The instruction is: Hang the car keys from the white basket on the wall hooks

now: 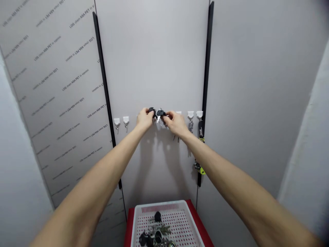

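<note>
Nearby, the white basket [184,205] of tangled keys [157,216] loses its near edge. Beyond, between the panel [154,61]'s side edges, the left hand [144,119] pinches a half-hidden black key head [152,111], the right hand [176,123] a black-headed key [160,113], partly masking a hook [179,112].

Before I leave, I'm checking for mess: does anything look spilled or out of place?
Nothing stands out. The jumbled black and silvery keys lie inside the white perforated plastic basket, and the white-based metal hooks form a rough row.
</note>
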### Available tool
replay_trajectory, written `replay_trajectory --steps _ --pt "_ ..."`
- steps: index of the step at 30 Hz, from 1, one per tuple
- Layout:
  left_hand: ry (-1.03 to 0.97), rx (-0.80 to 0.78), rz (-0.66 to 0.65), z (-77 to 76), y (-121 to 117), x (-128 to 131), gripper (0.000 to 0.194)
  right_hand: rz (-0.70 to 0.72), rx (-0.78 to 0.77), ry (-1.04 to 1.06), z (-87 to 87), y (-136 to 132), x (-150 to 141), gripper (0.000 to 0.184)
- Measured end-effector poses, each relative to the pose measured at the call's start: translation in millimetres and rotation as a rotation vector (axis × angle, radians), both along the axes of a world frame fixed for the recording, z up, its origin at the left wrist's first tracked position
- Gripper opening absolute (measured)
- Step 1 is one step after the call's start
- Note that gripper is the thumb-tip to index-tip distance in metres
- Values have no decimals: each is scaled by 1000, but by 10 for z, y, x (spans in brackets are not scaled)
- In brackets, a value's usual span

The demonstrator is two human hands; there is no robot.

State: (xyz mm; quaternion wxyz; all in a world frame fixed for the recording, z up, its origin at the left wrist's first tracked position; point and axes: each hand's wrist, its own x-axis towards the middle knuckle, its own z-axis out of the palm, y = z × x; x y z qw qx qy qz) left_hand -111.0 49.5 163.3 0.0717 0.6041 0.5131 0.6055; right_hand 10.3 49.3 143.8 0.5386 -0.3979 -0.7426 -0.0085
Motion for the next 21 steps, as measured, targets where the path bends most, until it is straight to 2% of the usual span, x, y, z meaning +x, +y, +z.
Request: replay_trajectory --steps 3,6,8,12,14,15,17,18,20,21 --pt "264 -116 25 -89 -36 -61 18 34 -58 -167 -219 -77 22 22" --pt "441 -196 -10 -186 -37 -108 17 54 -182 -368 -633 -156 102 22" --pt "403 -99 -4 -185 -9 -120 20 96 -302 -514 -996 -222 173 23" --pt "152 130 34 -63 57 -94 25 129 -538 -745 -1856 -423 313 22" --pt "70 156 -36 -25 31 -64 25 155 -646 -787 -2231 -528 372 23" --pt "55 142 -94 -35 -10 -49 24 181 -695 -787 -2360 -564 398 22" --pt "66 67 -215 -144 -150 -28 22 242 -734 -718 -2442 -580 447 21" --pt "83 14 -266 -254 -244 -24 21 250 -708 -633 -2382 -556 471 21" --pt "123 -110 -360 -595 -456 -31 20 189 -550 -364 -2081 -449 520 23" --pt "130 -180 -395 -824 -564 -39 20 93 -442 -178 -1866 -375 543 26"
